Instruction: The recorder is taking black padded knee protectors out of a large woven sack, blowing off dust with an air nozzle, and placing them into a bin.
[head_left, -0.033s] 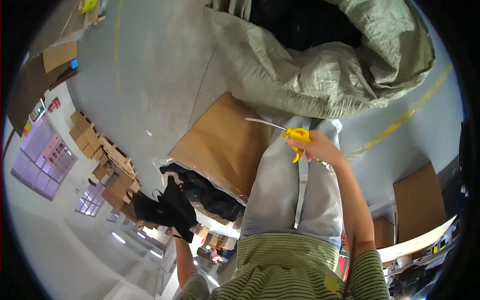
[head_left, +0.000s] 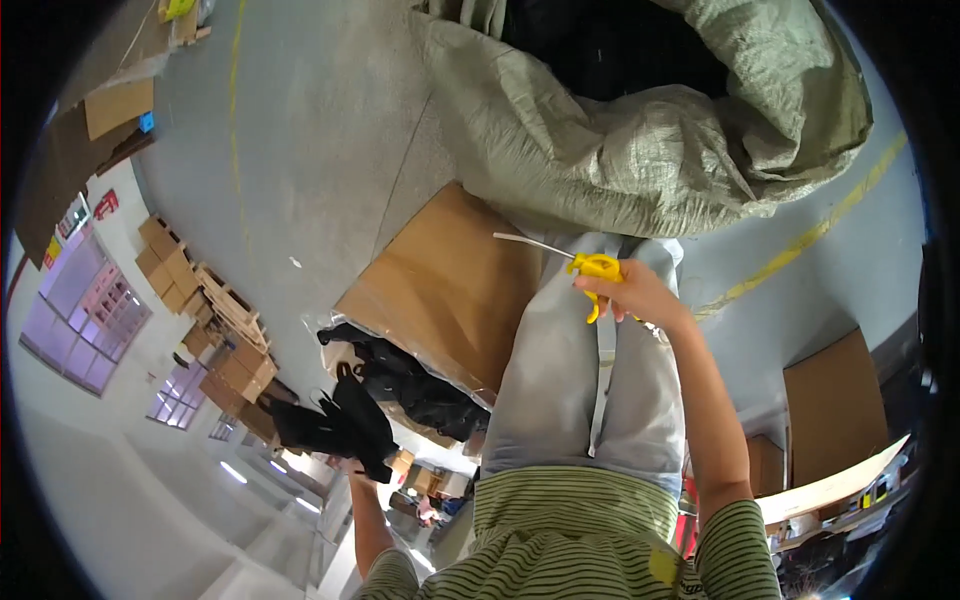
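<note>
In my right hand (head_left: 640, 290) is a yellow air blow gun (head_left: 597, 268), held above my legs with its thin, bent metal nozzle pointing left. My left hand (head_left: 358, 470) is raised out to the left, gripping a black fabric item (head_left: 345, 425) with straps or loops. Most of that hand's fingers are hidden behind the fabric. Just beside it, more black items (head_left: 420, 385) fill an open cardboard box (head_left: 450, 285) with a clear plastic liner, standing against my left leg.
A large pale green woven sack (head_left: 620, 150), its mouth open on black contents, stands directly ahead. Stacked cartons (head_left: 235, 375) and a wooden pallet (head_left: 230, 305) are at the left. Another cardboard piece (head_left: 835, 410) stands at the right. Yellow lines mark the grey floor (head_left: 320, 130).
The black fabric item and my left hand have shifted very slightly to the right. The blow gun stays practically in place.
</note>
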